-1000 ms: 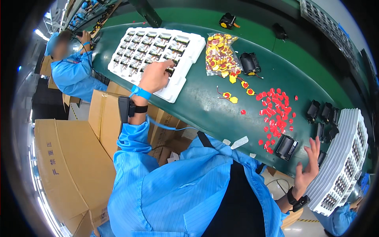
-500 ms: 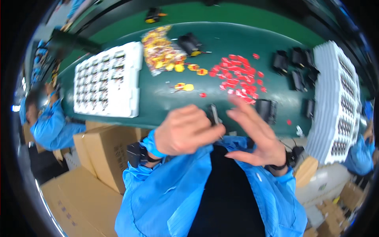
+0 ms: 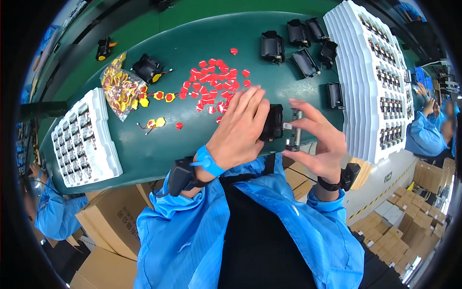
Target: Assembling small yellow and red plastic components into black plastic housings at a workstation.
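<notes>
My left hand (image 3: 237,129) lies palm down with its fingers bent along the left side of a black plastic casing (image 3: 274,122), gripping it just above the table's near edge. The casing's hollow side faces right. Between the thumb and fingertips of my right hand (image 3: 321,140) is a small grey-black electronic module (image 3: 294,131) with a light metal part sticking out toward the casing. A narrow gap shows between module and casing. Beyond my left hand lies a scatter of red round stickers (image 3: 211,82). My left palm and part of the casing are hidden.
A tall stack of white trays (image 3: 353,82) with modules stands right; another white tray (image 3: 113,161) lies left. Several black casings (image 3: 305,63) sit at back right. A clear bag (image 3: 118,89) of yellow-and-red parts and loose wired yellow pieces (image 3: 156,123) are left. Cardboard boxes (image 3: 115,216) stand below; co-workers (image 3: 426,127) sit either side.
The view has swung right. My right hand, spread and without a module before, now pinches one. My left hand has gone from a closed, blurred pose to gripping the black casing.
</notes>
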Demonstrator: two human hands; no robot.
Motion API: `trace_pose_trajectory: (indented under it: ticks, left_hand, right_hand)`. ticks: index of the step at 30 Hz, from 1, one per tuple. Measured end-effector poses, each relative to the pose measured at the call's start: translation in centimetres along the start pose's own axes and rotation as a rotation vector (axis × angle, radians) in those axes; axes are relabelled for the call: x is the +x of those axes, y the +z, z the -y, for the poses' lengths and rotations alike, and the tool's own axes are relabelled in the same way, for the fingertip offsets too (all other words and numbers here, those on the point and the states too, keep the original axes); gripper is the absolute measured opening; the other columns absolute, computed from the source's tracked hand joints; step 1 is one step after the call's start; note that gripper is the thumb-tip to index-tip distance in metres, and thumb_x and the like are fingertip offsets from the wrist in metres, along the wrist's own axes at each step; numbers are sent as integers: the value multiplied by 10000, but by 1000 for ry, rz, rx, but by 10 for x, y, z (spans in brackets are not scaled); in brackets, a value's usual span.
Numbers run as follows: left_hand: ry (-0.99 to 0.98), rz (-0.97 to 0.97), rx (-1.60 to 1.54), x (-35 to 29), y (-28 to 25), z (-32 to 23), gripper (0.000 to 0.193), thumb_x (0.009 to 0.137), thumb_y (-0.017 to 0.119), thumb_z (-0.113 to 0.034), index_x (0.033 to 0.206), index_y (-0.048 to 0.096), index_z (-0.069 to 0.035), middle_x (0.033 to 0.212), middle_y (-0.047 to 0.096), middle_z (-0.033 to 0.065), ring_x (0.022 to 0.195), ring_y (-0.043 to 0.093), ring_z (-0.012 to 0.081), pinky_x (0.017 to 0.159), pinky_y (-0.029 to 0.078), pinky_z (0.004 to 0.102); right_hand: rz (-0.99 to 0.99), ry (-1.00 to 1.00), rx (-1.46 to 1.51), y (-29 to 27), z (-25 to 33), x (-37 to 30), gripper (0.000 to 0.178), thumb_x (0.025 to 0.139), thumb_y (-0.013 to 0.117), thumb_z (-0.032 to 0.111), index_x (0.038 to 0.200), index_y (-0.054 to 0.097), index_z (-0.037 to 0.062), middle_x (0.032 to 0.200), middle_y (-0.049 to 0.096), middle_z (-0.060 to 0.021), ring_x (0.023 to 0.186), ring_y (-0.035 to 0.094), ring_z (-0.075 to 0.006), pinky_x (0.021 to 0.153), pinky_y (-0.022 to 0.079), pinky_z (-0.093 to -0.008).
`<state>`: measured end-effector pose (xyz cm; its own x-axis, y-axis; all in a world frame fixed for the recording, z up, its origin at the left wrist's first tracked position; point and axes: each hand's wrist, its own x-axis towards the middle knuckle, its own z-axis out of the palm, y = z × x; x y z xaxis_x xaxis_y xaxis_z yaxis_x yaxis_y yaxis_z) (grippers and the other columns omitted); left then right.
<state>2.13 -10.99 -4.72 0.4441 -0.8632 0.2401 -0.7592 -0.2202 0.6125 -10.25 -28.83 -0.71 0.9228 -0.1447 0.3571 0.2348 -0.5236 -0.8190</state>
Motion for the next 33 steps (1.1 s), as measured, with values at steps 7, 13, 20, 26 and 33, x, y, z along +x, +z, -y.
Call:
trace_pose_trajectory:
  ticks: [7, 13, 20, 26, 33]
  left_hand:
    - [87, -12, -56, -3, -44, -17, 706, 556, 774, -102, 1215, 562, 33, 1025, 494, 167, 976, 494, 360, 864, 396, 468]
    - [168, -96, -47, -8, -56, -14, 711, 511, 754, -161, 1183, 617, 28, 1023, 550, 155, 926, 522, 342, 827, 425, 452]
    - [216, -223, -228, -13, -56, -8, 687, 506, 801, -197, 1134, 655, 40, 972, 589, 153, 847, 561, 317, 737, 457, 408]
    - [153, -312, -474, -18, -50, -2, 689, 500, 864, -205, 1108, 668, 53, 910, 633, 139, 784, 599, 281, 698, 473, 365]
    - [130, -351, -629, -21, -44, 2, 729, 477, 874, -197, 1118, 669, 84, 953, 654, 162, 826, 620, 263, 737, 473, 353]
  right_hand:
    - [168, -151, -84, -6, 0, 14, 468, 600, 881, 68, 1000, 675, -59, 1274, 622, -265, 1176, 621, -441, 984, 514, -461]
    - [160, -168, -48, -4, 4, 20, 454, 621, 879, 85, 1008, 683, -48, 1281, 622, -259, 1171, 626, -433, 959, 533, -432]
    - [223, -125, 83, 0, 2, 21, 463, 648, 898, 168, 1026, 717, -28, 1316, 609, -261, 1167, 647, -397, 967, 536, -421]
    - [221, -197, 82, 8, 5, 12, 543, 748, 839, 331, 1128, 717, -36, 1366, 548, -313, 1221, 607, -427, 991, 515, -438]
    - [219, -231, 89, 9, 12, 10, 509, 851, 746, 347, 1138, 697, -71, 1343, 527, -369, 1204, 598, -474, 993, 502, -459]
